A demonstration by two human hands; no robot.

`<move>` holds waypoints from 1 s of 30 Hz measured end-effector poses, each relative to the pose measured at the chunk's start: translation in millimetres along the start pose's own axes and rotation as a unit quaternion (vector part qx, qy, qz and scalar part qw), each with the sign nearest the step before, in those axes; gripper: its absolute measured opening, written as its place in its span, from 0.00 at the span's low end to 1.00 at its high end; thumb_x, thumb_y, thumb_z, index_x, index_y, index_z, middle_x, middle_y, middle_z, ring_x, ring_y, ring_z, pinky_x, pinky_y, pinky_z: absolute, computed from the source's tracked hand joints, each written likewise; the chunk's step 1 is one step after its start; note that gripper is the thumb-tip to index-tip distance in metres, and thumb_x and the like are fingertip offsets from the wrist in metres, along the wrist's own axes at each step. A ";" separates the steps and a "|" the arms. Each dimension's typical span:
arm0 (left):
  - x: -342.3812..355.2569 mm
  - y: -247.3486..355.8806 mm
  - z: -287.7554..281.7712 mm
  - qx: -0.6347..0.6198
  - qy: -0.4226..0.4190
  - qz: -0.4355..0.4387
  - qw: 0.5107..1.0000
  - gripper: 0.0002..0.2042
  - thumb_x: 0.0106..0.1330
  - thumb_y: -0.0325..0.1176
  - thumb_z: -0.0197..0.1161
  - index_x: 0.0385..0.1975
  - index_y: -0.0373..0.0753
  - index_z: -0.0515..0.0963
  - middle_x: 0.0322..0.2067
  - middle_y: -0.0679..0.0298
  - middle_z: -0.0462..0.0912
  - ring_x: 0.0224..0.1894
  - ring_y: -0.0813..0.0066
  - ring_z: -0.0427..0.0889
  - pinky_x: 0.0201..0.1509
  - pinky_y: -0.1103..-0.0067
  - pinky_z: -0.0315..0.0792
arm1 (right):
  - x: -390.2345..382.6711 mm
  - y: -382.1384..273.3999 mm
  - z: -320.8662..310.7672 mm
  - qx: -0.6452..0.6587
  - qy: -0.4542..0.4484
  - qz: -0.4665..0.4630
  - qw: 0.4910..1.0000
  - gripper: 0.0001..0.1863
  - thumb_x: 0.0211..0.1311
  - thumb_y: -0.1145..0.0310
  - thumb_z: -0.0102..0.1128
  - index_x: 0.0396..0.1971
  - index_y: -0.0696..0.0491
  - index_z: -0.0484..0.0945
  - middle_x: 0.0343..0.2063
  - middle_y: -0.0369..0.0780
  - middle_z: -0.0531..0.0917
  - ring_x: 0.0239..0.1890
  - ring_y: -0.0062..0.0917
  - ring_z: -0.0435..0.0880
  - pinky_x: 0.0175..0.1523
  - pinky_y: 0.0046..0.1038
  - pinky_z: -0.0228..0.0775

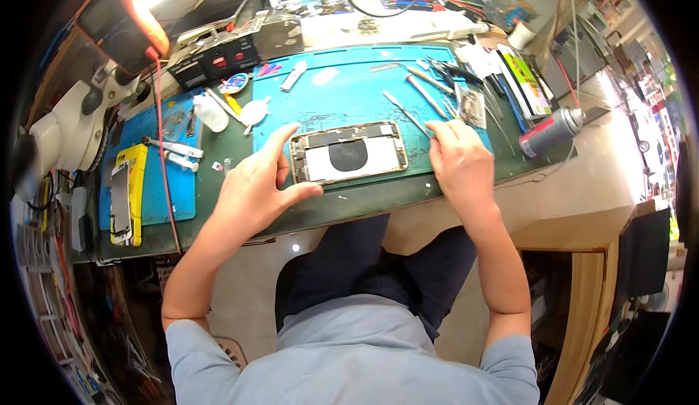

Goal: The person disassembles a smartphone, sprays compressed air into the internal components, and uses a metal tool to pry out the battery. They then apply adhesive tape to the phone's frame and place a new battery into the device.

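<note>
An opened smartphone (382,159) lies sideways on the front of the blue repair mat (342,106). Its inside faces up, with a dark round coil on a white area. My left hand (258,179) is around the phone's left end, thumb and fingers spread apart, the thumb by its lower edge. Off the phone's right end, my right hand (462,161) has its fingers curled in. A slim metal hand tool (405,111) slants up-left from these fingertips. Whether the fingers grip it or only touch it is hidden.
Tweezers and other hand tools (429,88) lie at the mat's right. A spray can (553,130) rests by the right edge. On the left are a white bottle (210,114), a yellow frame (137,194), a red cable (162,143) and a microscope (69,128).
</note>
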State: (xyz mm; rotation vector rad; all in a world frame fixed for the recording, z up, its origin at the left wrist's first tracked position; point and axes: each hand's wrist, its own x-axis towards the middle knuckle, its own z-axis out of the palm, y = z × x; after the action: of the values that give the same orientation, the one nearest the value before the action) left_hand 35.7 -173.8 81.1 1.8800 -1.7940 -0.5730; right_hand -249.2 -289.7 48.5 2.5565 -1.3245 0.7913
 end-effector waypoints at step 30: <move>-146.2 -151.6 -120.8 0.356 0.402 -0.216 0.815 0.40 0.63 0.51 0.68 0.68 0.30 0.62 0.58 0.40 0.73 0.59 0.42 0.74 0.63 0.58 0.67 | 32.6 12.8 34.1 0.004 0.002 0.026 1.000 0.10 0.65 0.74 0.59 0.46 0.53 0.79 0.40 0.42 0.81 0.43 0.41 0.82 0.47 0.39 0.74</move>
State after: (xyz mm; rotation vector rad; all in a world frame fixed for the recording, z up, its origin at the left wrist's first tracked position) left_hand 221.1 -17.0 83.0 2.4745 -1.0360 0.8168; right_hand -231.0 -333.1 35.3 2.5342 -1.3957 0.8119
